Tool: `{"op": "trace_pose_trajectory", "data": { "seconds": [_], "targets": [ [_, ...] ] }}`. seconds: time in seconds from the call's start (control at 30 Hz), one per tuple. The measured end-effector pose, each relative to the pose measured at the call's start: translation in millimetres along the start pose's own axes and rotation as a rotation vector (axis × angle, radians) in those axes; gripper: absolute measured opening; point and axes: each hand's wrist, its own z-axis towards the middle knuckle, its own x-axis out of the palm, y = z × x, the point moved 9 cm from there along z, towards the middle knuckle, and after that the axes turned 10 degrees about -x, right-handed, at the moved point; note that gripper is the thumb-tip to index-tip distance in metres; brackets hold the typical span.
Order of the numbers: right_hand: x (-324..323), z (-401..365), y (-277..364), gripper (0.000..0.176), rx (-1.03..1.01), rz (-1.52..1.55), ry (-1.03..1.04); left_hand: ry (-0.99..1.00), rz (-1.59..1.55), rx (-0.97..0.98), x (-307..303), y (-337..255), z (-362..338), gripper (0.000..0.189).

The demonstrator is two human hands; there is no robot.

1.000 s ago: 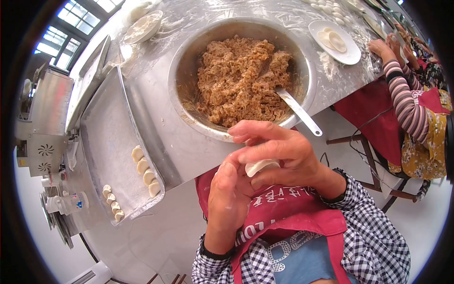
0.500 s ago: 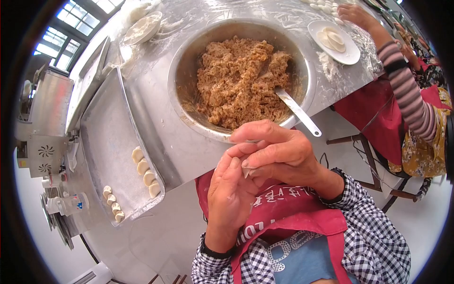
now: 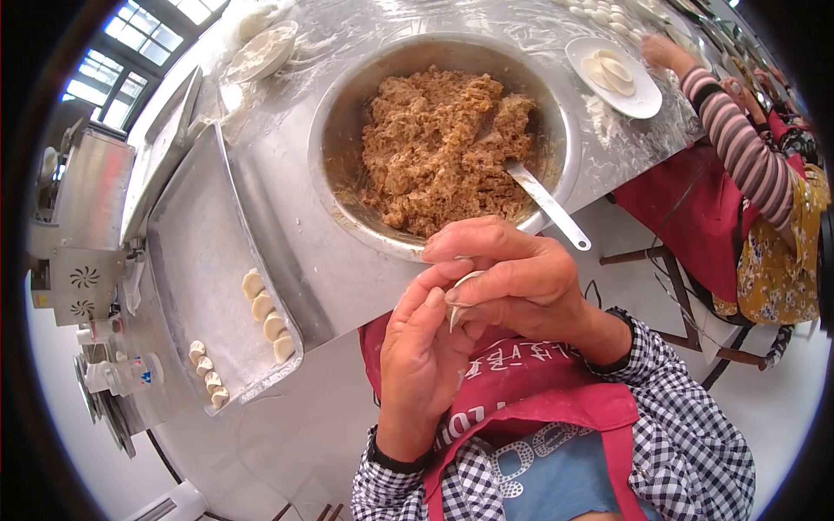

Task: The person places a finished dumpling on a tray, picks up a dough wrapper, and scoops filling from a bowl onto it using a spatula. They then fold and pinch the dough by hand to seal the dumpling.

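A small pale dumpling (image 3: 456, 314) is pinched between both hands just in front of the bowl, mostly covered by fingers. My left hand (image 3: 426, 343) cups it from the left, thumb against its edge. From the right, my right hand (image 3: 526, 276) presses on the wrapper with bent fingers. Beyond them, a large steel bowl (image 3: 323, 187) holds brown minced filling (image 3: 447, 148). A white-handled spoon or spatula (image 3: 556, 211) is stuck in the filling and leans on the right rim.
On the left, a metal tray (image 3: 195, 260) carries two short rows of dumplings (image 3: 274, 326). A white plate (image 3: 641, 102) with dough wrappers (image 3: 608, 71) lies right of the bowl. A floury dish (image 3: 263, 52) is at the back left. A co-worker's striped sleeve (image 3: 725, 122) reaches in at right.
More of the dumpling's pale edge shows between my fingers, which have shifted slightly. The co-worker's hand at the right has drawn back from the dough pieces toward the table's edge.
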Motion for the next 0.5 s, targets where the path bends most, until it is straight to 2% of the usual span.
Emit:
{"op": "trace_pose_trajectory", "data": {
  "seconds": [0.07, 0.2, 0.27, 0.3, 0.37, 0.4, 0.47, 0.5],
  "targets": [
    [1, 1, 0, 0.021, -0.023, -0.065, 0.021, -0.095, 0.046, -0.033, -4, 2, 0, 0.03],
    [0, 5, 3, 0.021, -0.019, -0.11, 0.021, -0.049, -0.024, -0.018, -5, -1, 1, 0.03],
    [1, 5, 7, 0.02, -0.147, -0.12, 0.011, 0.005, -0.025, -0.053, -7, 3, 2, 0.03],
    [2, 5, 10, 0.02, -0.148, -0.12, 0.01, 0.005, -0.024, -0.054, -5, 3, 2, 0.03],
    [0, 6, 4, 0.02, 0.02, -0.074, -0.042, -0.036, -0.041, -0.019, -4, 0, 3, 0.032],
    [0, 6, 1, 0.02, 0.019, -0.074, -0.041, -0.036, -0.041, -0.017, -5, 0, 3, 0.032],
    [0, 7, 8, 0.01, -0.12, -0.094, -0.048, 0.056, -0.103, -0.048, -3, 2, 3, 0.034],
    [0, 8, 8, 0.01, -0.12, -0.094, -0.048, 0.056, -0.104, -0.048, -3, 2, 2, 0.034]
  ]
}}
